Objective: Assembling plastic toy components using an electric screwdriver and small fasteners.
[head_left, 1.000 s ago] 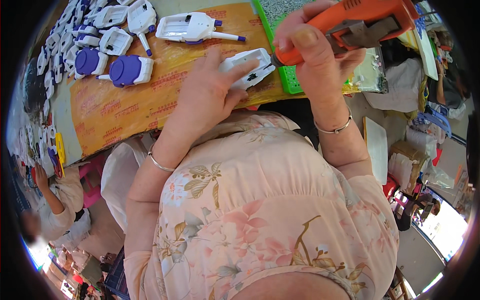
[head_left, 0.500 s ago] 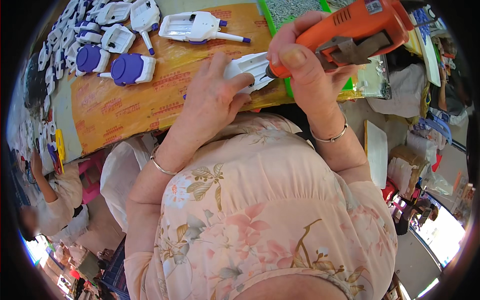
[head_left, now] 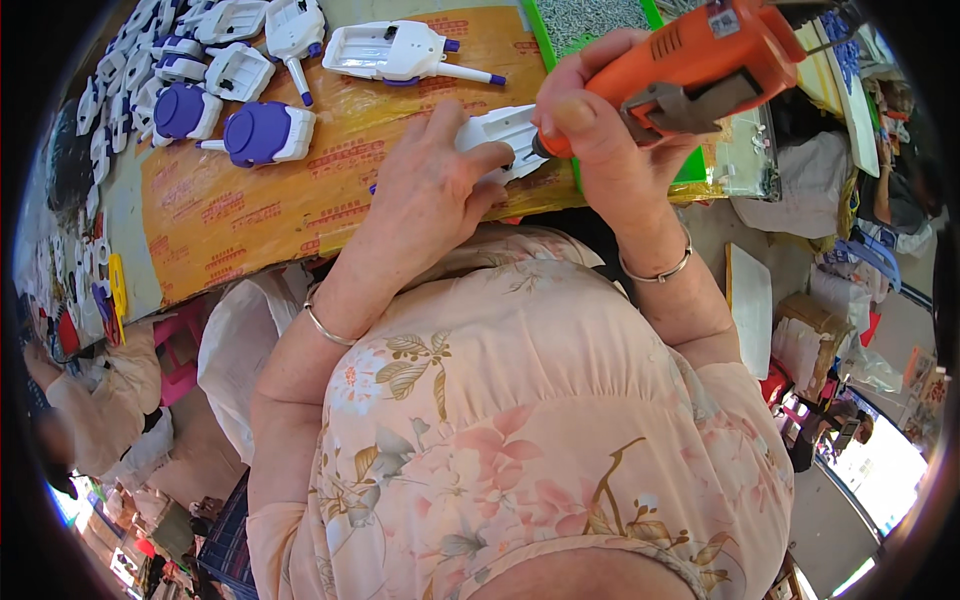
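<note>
My right hand (head_left: 610, 130) grips an orange electric screwdriver (head_left: 690, 60), held aslant with its bit end pointing down and left. The bit reaches into a white plastic housing (head_left: 505, 132) lying on the table. Over the left part of that housing, my left hand (head_left: 435, 175) is closed and holds it down; the hand hides much of it. Farther back lies another white housing (head_left: 400, 55) with a purple-tipped stem. To the left rest two pieces with round purple covers, a nearer one (head_left: 258, 133) and a farther one (head_left: 185, 110).
Many white and purple housings (head_left: 240, 72) are heaped at the back left. A green tray (head_left: 540, 30) of small metal screws stands behind my right hand. Orange printed sheeting (head_left: 260, 215) covers the tabletop. Another person (head_left: 110, 400) sits at the far left.
The screwdriver's rear end has swung slightly left and lower, while its bit stays at the housing. My left hand still holds the housing in nearly the same place.
</note>
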`<state>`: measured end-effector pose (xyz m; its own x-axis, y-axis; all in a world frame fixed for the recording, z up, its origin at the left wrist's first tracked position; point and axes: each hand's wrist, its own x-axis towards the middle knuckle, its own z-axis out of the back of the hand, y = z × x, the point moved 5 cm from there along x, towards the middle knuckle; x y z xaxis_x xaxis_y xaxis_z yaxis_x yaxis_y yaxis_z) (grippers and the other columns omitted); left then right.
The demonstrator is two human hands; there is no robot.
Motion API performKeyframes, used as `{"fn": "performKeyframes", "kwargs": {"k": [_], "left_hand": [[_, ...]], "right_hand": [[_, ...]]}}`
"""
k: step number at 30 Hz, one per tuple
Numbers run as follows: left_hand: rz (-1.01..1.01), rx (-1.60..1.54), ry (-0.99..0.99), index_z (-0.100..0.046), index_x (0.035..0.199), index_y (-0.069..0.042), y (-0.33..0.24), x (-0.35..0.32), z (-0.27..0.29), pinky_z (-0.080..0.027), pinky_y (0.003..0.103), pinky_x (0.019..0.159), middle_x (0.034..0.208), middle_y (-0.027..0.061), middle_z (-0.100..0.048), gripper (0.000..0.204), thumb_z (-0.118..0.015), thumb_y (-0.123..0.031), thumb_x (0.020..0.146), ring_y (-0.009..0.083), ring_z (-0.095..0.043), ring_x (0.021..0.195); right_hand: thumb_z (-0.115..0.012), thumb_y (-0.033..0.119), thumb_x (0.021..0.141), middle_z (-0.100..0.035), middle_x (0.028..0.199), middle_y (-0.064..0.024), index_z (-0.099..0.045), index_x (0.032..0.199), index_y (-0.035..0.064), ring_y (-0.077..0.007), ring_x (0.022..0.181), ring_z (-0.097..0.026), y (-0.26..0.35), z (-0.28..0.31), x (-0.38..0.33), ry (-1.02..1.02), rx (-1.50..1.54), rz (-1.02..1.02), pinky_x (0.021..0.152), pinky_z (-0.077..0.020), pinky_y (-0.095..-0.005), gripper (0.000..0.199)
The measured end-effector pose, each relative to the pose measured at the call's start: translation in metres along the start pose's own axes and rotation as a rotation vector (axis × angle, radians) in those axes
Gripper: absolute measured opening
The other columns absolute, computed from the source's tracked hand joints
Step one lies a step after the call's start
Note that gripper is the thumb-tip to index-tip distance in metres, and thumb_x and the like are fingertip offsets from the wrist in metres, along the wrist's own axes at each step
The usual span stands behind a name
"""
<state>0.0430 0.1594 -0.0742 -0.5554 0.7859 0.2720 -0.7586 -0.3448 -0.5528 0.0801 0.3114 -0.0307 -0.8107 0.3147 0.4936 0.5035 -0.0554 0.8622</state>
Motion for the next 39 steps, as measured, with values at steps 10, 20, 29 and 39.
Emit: {"fn": "performKeyframes", "kwargs": {"k": [10, 20, 29, 39], "left_hand": [[-0.016, -0.004, -0.001, -0.073, 0.101, -0.013, 0.003, 0.001, -0.003, -0.049, 0.045, 0.083, 0.104, 0.0153, -0.052, 0.027, -0.078, -0.014, 0.074, 0.0363, -0.057, 0.099], [0.056, 0.015, 0.055, -0.059, 0.129, -0.011, 0.004, -0.003, 0.001, -0.050, 0.045, 0.090, 0.117, 0.0173, -0.053, 0.062, -0.080, -0.009, 0.070, 0.0384, -0.057, 0.108], [0.195, 0.050, -0.097, -0.055, 0.127, 0.000, 0.024, 0.012, 0.037, -0.052, 0.042, 0.090, 0.117, 0.0214, -0.052, 0.062, -0.074, -0.010, 0.069, 0.0401, -0.058, 0.107], [0.169, 0.216, 0.262, -0.047, 0.127, -0.008, 0.111, 0.071, 0.052, -0.048, 0.046, 0.096, 0.121, 0.0210, -0.059, 0.073, -0.084, -0.018, 0.065, 0.0397, -0.057, 0.115]], "right_hand": [[-0.067, -0.001, 0.077, -0.062, 0.075, -0.0013, -0.057, 0.091, 0.0032, -0.0080, 0.064, -0.056, 0.000, -0.007, -0.002, 0.132, -0.178, 0.108, 0.059, -0.0483, -0.0246, 0.017], [-0.075, -0.005, 0.075, -0.062, 0.104, -0.0044, -0.055, 0.120, -0.0002, -0.0111, 0.084, -0.060, 0.032, 0.035, -0.014, -0.117, 0.241, 0.005, 0.076, -0.0520, -0.0272, 0.050], [-0.073, -0.003, 0.072, -0.061, 0.085, -0.0025, -0.054, 0.104, 0.0001, -0.0091, 0.073, -0.057, 0.044, 0.035, -0.026, -0.154, 0.160, -0.083, 0.068, -0.0476, -0.0238, 0.037], [-0.073, -0.007, 0.066, -0.062, 0.084, -0.0032, -0.052, 0.109, -0.0006, -0.0101, 0.069, -0.058, 0.039, 0.036, -0.031, -0.148, 0.175, -0.056, 0.067, -0.0487, -0.0248, 0.047]]}}
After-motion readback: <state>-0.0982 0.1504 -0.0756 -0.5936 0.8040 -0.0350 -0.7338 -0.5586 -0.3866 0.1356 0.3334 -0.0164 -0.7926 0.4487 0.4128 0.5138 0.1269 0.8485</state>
